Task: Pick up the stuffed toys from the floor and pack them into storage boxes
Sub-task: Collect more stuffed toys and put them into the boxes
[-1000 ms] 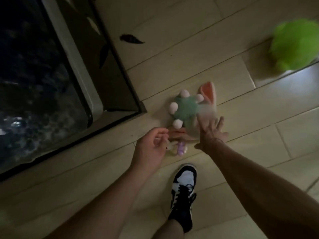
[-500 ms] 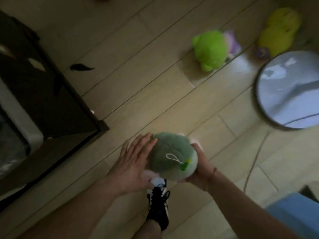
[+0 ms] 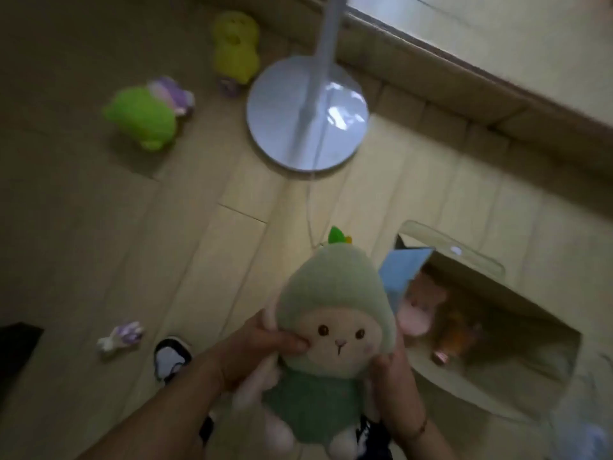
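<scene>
Hands, left (image 3: 262, 346) and right (image 3: 394, 396), both gripping one green-hooded plush (image 3: 335, 327) (three toys (image 3: 142, 119) on floor).

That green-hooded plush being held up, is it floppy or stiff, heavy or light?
The green-hooded plush probably gives easily: the left hand thumb dents its cheek. It seems light, held up between that and the right hand. Fuzzy fabric likely won't slip.
</scene>
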Tool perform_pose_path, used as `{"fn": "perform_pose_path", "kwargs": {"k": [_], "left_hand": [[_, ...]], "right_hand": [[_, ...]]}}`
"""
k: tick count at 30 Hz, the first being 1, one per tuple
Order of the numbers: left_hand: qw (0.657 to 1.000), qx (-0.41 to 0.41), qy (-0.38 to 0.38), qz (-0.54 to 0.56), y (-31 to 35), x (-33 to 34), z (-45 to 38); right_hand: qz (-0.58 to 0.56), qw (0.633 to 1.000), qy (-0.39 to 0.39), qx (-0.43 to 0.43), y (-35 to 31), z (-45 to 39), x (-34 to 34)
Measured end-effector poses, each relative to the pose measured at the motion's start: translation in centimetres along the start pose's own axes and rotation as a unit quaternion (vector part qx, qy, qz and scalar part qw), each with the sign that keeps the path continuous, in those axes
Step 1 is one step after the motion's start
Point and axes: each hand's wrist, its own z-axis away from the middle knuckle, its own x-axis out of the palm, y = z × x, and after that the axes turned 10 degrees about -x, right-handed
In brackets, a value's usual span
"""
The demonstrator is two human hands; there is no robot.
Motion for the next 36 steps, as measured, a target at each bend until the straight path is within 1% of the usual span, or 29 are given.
{"fn": "perform_pose_path", "kwargs": {"k": [1, 2, 3, 4, 5, 6, 8, 9, 10, 11, 12, 14, 16, 18, 20, 21, 22, 24, 26, 27, 28, 29, 30, 31, 32, 33, 34, 35, 36], "left_hand": [[1.0, 0.001, 0.007, 0.012, -0.8, 2.5, -2.4], [1.0, 0.001, 0.011, 0.002, -1.5, 5.1, -4.7], [0.999, 0.007, 0.017, -0.028, -2.2, 7.8, -6.9], [0.996, 0.02, 0.035, -0.081, -2.9, 10.2, -9.0], [0.984, 0.038, 0.07, -0.157, -3.7, 12.4, -11.1], [0.958, 0.056, 0.13, -0.249, -4.5, 14.1, -13.1], [0.863, 0.077, 0.258, -0.427, -5.8, 16.5, -16.5], [0.819, 0.068, 0.289, -0.49, -6.4, 17.2, -18.0], [0.783, 0.049, 0.302, -0.542, -7.2, 17.6, -19.4], [0.752, 0.02, 0.299, -0.586, -8.0, 17.7, -20.7], [0.733, -0.008, 0.291, -0.615, -8.7, 17.6, -21.9], [0.729, -0.043, 0.28, -0.623, -10.1, 17.5, -23.6], [0.722, -0.027, 0.293, -0.627, -10.9, 17.4, -24.7], [0.712, -0.024, 0.312, -0.628, -11.7, 17.1, -25.5], [0.725, -0.061, 0.3, -0.617, -13.0, 16.6, -26.2], [0.736, -0.077, 0.283, -0.611, -13.7, 16.3, -26.6], [0.74, -0.084, 0.267, -0.612, -14.3, 16.0, -26.9], [0.731, -0.082, 0.251, -0.629, -15.1, 15.4, -27.6], [0.72, -0.084, 0.257, -0.64, -15.7, 14.9, -28.1], [0.717, -0.083, 0.268, -0.638, -15.8, 14.8, -28.1], [0.716, -0.079, 0.279, -0.635, -15.9, 14.7, -28.0], [0.713, -0.074, 0.289, -0.634, -15.9, 14.5, -27.7], [0.711, -0.074, 0.294, -0.635, -15.9, 14.3, -27.4], [0.712, -0.079, 0.292, -0.633, -15.7, 14.2, -26.9], [0.716, -0.083, 0.285, -0.631, -15.5, 14.1, -26.3], [0.722, -0.086, 0.273, -0.63, -15.3, 13.9, -25.8], [0.728, -0.089, 0.259, -0.629, -15.2, 13.7, -25.3], [0.734, -0.092, 0.246, -0.626, -15.2, 13.3, -24.7], [0.739, -0.096, 0.237, -0.623, -15.2, 13.0, -24.2]], "right_hand": [[-0.016, 1.0, -0.001, 0.001, 0.8, 0.8, -2.4], [-0.023, 1.0, 0.017, 0.013, 1.8, 1.6, -5.0], [-0.053, 0.996, 0.053, 0.047, 2.8, 2.3, -7.9], [-0.069, 0.992, 0.086, 0.064, 4.0, 2.9, -10.8], [-0.07, 0.988, 0.118, 0.072, 5.3, 3.2, -14.0], [-0.056, 0.985, 0.144, 0.076, 6.2, 3.4, -17.2], [-0.022, 0.975, 0.201, 0.091, 8.3, 3.6, -23.5], [-0.006, 0.969, 0.223, 0.103, 9.4, 3.4, -26.4], [0.011, 0.965, 0.232, 0.12, 10.8, 3.0, -28.9], [0.02, 0.964, 0.229, 0.137, 12.2, 2.4, -31.1], [0.036, 0.964, 0.218, 0.149, 14.0, 1.5, -33.0], [0.067, 0.966, 0.194, 0.16, 17.5, -0.9, -35.2], [0.081, 0.967, 0.181, 0.161, 20.9, -3.8, -36.0], [0.064, 0.968, 0.168, 0.174, 24.4, -6.8, -35.8], [0.033, 0.964, 0.153, 0.215, 28.3, -9.0, -34.5], [0.041, 0.959, 0.141, 0.243, 30.4, -9.8, -33.7], [0.074, 0.953, 0.119, 0.27, 32.4, -10.2, -33.0], [0.195, 0.921, 0.083, 0.328, 35.0, -10.9, -32.4], [0.254, 0.894, 0.101, 0.356, 35.8, -11.0, -32.9], [0.266, 0.891, 0.121, 0.348, 35.6, -10.9, -33.2], [0.288, 0.895, 0.142, 0.311, 34.9, -10.5, -33.4], [0.32, 0.899, 0.155, 0.254, 33.8, -9.8, -33.4], [0.368, 0.899, 0.146, 0.186, 32.7, -9.1, -33.1], [0.424, 0.891, 0.102, 0.125, 31.4, -8.3, -32.7], [0.484, 0.872, 0.023, 0.071, 30.2, -7.5, -32.1], [0.532, 0.843, -0.075, 0.031, 29.3, -7.0, -31.4], [0.566, 0.807, -0.17, 0.01, 28.7, -6.7, -30.7], [0.582, 0.775, -0.244, 0.02, 28.7, -6.7, -30.0], [0.588, 0.753, -0.291, 0.051, 29.1, -7.0, -29.4]]}}
